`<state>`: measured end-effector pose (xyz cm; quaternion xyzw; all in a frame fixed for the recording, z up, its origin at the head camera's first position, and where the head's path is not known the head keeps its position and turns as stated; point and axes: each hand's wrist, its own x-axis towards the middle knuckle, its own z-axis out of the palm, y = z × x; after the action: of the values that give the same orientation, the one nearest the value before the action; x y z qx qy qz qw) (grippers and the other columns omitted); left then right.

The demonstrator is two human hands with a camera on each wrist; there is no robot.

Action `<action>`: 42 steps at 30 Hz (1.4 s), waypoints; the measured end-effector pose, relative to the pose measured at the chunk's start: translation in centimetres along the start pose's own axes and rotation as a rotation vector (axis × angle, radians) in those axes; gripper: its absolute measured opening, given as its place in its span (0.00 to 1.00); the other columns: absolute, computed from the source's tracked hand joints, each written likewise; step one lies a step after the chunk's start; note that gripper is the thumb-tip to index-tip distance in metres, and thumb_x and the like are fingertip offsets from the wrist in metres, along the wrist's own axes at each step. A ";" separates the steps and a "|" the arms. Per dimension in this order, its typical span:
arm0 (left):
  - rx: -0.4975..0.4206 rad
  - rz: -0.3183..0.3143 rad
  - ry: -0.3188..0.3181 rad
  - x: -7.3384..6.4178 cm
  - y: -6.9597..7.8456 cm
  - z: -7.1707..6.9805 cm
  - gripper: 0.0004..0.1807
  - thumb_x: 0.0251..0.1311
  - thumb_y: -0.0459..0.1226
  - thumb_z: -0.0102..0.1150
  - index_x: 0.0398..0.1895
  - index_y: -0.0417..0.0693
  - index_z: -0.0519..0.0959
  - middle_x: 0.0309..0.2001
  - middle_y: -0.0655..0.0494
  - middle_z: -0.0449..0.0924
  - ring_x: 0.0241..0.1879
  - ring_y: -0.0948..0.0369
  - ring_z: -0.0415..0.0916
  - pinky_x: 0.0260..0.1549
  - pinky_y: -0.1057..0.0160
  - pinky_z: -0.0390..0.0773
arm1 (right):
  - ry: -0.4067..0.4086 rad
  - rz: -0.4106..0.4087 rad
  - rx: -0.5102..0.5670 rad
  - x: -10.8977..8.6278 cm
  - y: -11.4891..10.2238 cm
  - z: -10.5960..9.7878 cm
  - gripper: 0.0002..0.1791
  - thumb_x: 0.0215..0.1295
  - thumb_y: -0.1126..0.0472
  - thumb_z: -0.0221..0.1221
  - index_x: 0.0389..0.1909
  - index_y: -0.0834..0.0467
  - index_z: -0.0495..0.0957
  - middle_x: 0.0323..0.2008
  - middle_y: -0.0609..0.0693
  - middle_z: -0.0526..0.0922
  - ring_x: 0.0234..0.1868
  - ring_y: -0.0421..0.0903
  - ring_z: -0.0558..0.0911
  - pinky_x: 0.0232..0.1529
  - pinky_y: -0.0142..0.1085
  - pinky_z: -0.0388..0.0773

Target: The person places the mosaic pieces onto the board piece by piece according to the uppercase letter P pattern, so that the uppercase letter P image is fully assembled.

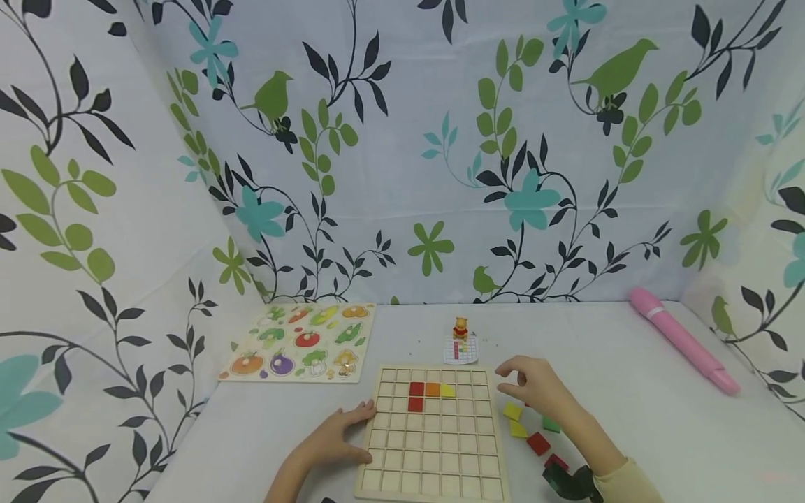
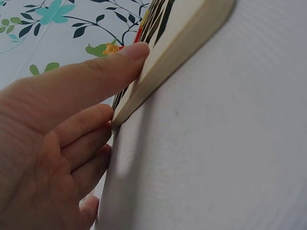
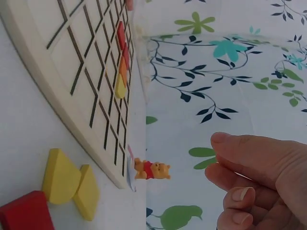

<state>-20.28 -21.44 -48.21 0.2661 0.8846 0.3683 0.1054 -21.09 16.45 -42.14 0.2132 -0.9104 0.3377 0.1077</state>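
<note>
A wooden grid board (image 1: 440, 462) lies on the table. Two red tiles (image 1: 416, 404), an orange tile (image 1: 432, 390) and a yellow tile (image 1: 448, 390) sit in its upper cells. My left hand (image 1: 336, 439) touches the board's left edge with its thumb and fingertips; in the left wrist view, the thumb (image 2: 100, 72) rests against the rim. Above the table, off the board's upper right corner, my right hand (image 1: 537, 385) holds nothing visible. A gap separates its thumb and index finger; the others curl loosely. Below it lie yellow tiles (image 3: 61, 176), red tiles (image 1: 539, 443) and a green tile (image 1: 550, 423).
Behind the board stands a small bear figure (image 1: 461, 327) at a paper card (image 1: 461, 351) with a coloured grid. A vegetable puzzle board (image 1: 298, 342) lies at the back left, a large pink marker-shaped object (image 1: 684, 340) at the right. Patterned cloth (image 1: 402, 161) surrounds the table.
</note>
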 end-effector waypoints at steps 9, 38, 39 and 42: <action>0.006 0.071 0.013 -0.2 -0.4 0.2 0.41 0.39 0.51 0.67 0.58 0.40 0.68 0.62 0.46 0.60 0.61 0.50 0.56 0.59 0.41 0.42 | -0.061 -0.003 0.009 -1.4 1.2 -0.3 0.09 0.48 0.66 0.65 0.33 0.61 0.80 0.28 0.48 0.78 0.19 0.36 0.65 0.17 0.27 0.67; 0.006 -0.025 -0.010 0.1 -0.4 0.1 0.42 0.36 0.49 0.69 0.58 0.41 0.69 0.63 0.49 0.60 0.62 0.51 0.54 0.60 0.44 0.40 | -0.248 -0.001 0.066 -3.8 3.1 -0.6 0.08 0.50 0.64 0.64 0.34 0.58 0.79 0.29 0.42 0.76 0.20 0.35 0.64 0.18 0.28 0.68; 0.008 -0.028 -0.010 0.1 -0.4 0.1 0.42 0.36 0.49 0.69 0.58 0.41 0.69 0.63 0.49 0.59 0.62 0.51 0.54 0.60 0.44 0.40 | -0.257 0.005 0.064 -3.8 3.2 -0.6 0.08 0.50 0.65 0.64 0.33 0.58 0.79 0.29 0.42 0.76 0.20 0.35 0.65 0.18 0.28 0.68; 0.003 -0.030 -0.010 0.0 -0.3 0.0 0.42 0.36 0.48 0.69 0.58 0.41 0.69 0.63 0.49 0.59 0.62 0.50 0.54 0.60 0.43 0.40 | -0.292 0.022 0.067 -3.9 3.5 -0.5 0.08 0.50 0.66 0.63 0.33 0.58 0.79 0.30 0.43 0.77 0.22 0.36 0.66 0.20 0.28 0.70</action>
<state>-20.42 -21.59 -48.45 0.2546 0.8885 0.3640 0.1148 -19.21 20.36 -45.05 0.2538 -0.9069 0.3343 -0.0368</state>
